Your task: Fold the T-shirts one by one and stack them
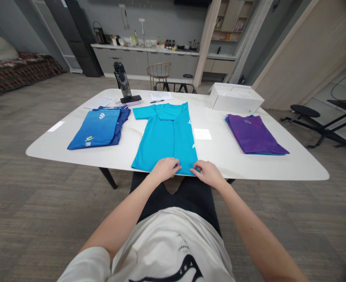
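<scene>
Two hands — left hand (163, 169) and right hand (207, 174) — pinch the hem of a turquoise T-shirt (163, 139).

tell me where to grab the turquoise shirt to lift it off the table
Take the hem of the turquoise T-shirt from the near side, where the left hand and right hand rest on it. It lies flat with the collar pointing away, and the hem sits at the near edge of the table, so that is the closest edge to pinch.
</scene>
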`<state>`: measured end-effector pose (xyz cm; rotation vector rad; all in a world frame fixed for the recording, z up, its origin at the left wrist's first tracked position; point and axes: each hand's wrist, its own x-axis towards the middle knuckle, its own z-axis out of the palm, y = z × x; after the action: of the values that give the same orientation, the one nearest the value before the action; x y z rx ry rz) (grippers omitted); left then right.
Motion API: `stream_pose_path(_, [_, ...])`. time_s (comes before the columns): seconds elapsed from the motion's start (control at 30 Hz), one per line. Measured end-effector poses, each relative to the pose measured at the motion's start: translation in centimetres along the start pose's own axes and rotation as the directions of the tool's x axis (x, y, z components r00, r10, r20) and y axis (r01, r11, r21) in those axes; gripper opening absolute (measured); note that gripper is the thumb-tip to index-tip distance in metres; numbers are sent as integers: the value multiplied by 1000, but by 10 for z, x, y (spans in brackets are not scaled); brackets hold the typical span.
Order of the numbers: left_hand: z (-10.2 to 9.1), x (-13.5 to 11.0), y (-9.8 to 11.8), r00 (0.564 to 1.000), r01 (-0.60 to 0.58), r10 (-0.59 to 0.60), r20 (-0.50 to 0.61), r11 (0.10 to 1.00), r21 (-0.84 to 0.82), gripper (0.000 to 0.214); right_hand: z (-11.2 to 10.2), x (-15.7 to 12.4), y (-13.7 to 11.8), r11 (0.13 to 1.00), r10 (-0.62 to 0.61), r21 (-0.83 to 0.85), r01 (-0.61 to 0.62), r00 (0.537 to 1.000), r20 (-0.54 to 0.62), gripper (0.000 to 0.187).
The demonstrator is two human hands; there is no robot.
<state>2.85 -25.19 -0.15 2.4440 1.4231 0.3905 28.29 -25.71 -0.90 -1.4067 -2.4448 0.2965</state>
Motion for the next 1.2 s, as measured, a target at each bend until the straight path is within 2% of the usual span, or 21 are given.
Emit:
stream_pose_path(0.07, [-1,8,-4,1000,-26,26,-7,999,44,27,-4,11,2,1000,18,13,-19,999,48,32])
stream_pose_path(0.13, [0,16,-8,996,-50,58,-67,993,105,28,-5,25,5,1000,22,3,-22,999,46,33])
stream_pose_path(0.23, [9,24,-15,983,-97,122,-140,981,170,40,0,51,12,998,1,-58,-5,998,-66,33])
stream_pose_path(0.3, [17,26,-20,983,-113,136,-123,977,181,50,6,71,18,996,-6,-90,-7,990,-143,35])
stream_pose_path(0.37, [24,27,-23,989,-110,126,-83,978,176,55,14,93,27,996,-3,-94,-14,986,-170,38])
stream_pose_path(0.57, [23,26,-23,994,-86,95,-62,987,135,57,32,167,51,993,69,-89,-76,995,-73,51])
stream_pose_path(0.67, [20,26,-21,994,-75,84,-72,991,112,56,38,211,60,992,54,-113,-62,996,-71,57])
stream_pose_path(0.8, [16,27,-20,995,-62,67,-73,996,69,53,45,268,71,985,49,-167,-54,998,-37,59])
stream_pose_path(0.9, [6,36,-26,997,-56,59,-57,997,55,50,52,296,80,978,90,-188,-89,996,0,59])
stream_pose_path(0.97, [-5,50,-38,998,-50,53,-41,996,78,47,57,305,84,976,96,-195,-95,995,-4,59])
stream_pose_path(1.03, [-18,72,-59,999,-23,27,-32,992,127,45,61,307,88,976,85,-198,-87,996,-19,59])
stream_pose_path(1.1, [-31,101,-90,998,40,-31,-53,981,189,43,64,306,90,977,75,-197,-78,997,-22,60])
stream_pose_path(1.2, [-46,150,-148,981,180,-153,-119,947,267,41,65,303,92,975,88,-206,-89,996,-11,61])
